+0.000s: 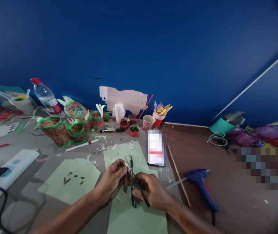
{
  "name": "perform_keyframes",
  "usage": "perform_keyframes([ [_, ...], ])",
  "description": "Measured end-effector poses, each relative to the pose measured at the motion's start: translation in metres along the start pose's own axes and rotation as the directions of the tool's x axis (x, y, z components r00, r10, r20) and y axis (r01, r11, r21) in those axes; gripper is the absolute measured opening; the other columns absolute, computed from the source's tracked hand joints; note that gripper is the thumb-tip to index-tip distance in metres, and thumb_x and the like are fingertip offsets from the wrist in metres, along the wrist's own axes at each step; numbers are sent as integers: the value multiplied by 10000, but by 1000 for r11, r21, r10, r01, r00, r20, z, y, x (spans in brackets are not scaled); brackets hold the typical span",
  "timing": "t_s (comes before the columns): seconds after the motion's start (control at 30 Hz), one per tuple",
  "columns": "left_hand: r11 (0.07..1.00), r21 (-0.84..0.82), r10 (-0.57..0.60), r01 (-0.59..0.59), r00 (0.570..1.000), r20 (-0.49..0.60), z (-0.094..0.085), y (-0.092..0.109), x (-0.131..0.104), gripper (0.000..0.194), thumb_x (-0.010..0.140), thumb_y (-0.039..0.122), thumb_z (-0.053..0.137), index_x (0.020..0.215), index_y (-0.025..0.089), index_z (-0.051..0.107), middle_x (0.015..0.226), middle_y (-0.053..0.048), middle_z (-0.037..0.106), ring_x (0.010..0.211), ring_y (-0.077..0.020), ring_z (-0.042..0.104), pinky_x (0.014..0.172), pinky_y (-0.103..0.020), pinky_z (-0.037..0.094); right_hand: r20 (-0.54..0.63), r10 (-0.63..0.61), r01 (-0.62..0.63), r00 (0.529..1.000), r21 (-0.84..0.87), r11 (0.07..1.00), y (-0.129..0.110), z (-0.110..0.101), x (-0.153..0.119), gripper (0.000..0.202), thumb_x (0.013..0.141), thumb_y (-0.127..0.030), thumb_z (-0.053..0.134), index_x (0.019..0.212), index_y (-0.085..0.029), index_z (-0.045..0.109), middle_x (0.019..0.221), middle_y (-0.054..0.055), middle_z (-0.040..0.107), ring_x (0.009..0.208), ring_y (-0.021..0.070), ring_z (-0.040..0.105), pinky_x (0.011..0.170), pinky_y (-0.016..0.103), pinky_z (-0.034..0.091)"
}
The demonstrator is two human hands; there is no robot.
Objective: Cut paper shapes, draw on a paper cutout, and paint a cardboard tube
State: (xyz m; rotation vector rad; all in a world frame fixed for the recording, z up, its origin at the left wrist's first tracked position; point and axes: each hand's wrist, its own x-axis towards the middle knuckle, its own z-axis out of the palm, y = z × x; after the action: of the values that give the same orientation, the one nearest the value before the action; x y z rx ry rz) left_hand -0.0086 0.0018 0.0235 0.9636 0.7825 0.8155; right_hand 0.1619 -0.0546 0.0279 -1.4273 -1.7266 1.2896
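Left hand (116, 175): fingers pinch small white piece (126, 166) above green paper (137, 221). Right hand (153, 189): fingers grip black scissors (143, 194). White scraps (131, 145) cut; trimming appears unfinished.

The table (241, 211) shows grey at left and brown at right. Pale green sheets (87, 182) lie near, a blue glue gun (201, 183) right, a bottle (46, 97) far left.
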Motion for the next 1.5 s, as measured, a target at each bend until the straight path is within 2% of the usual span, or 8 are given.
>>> perform_keyframes([
  [0.17,1000,7,1,-1,1000,-1,1,-3,1,405,669,506,719,708,180,481,515,27,578,380,-90,492,408,-203,368,32,4,-4,999,5,1000,-1,0,-1,89,729,-207,602,789,-144,582,609,-56,412,548,81,324,470,189,248],
  [0.53,999,28,-17,17,1000,6,3,-1,-1,349,704,460,685,673,179,480,538,12,582,413,-94,495,402,-203,376,43,45,-46,998,29,998,1,0,0,71,717,-184,593,744,-160,532,596,-62,396,546,80,314,471,188,242],
  [0.73,1000,27,-12,12,1000,7,1,-6,1,319,714,437,670,704,179,482,541,1,606,411,-103,516,414,-207,380,35,49,-49,998,-11,999,1,0,0,84,741,-215,589,711,-161,532,573,-68,347,532,78,296,457,188,226],
  [0.93,1000,8,-21,21,1000,-5,-2,-10,2,286,718,396,672,695,174,492,520,8,597,412,-99,513,418,-202,376,25,51,-51,998,-14,999,5,1,-1,89,755,-251,590,756,-163,580,578,-62,368,527,83,309,467,186,258],
  [1.23,1000,-7,-25,25,1000,-3,0,-4,1,320,687,418,688,655,173,486,511,-2,602,399,-95,498,412,-207,371,38,63,-63,997,-1,998,0,2,-1,114,779,-262,567,783,-150,586,579,-58,365,517,78,303,451,189,239],
  [1.4,1000,-7,-16,16,1000,14,-2,-6,2,321,702,419,686,671,172,483,518,-7,608,405,-97,504,417,-206,371,7,42,-42,999,-64,997,0,2,0,129,786,-269,566,730,-153,569,561,-61,336,514,75,276,444,194,211],
  [1.5,999,-33,-6,6,1000,17,-3,-9,2,310,718,411,684,706,171,488,536,-2,608,423,-99,517,425,-206,385,-44,36,-38,998,-41,998,2,2,2,164,778,-307,590,729,-153,563,567,-62,333,518,76,273,453,195,219],
])
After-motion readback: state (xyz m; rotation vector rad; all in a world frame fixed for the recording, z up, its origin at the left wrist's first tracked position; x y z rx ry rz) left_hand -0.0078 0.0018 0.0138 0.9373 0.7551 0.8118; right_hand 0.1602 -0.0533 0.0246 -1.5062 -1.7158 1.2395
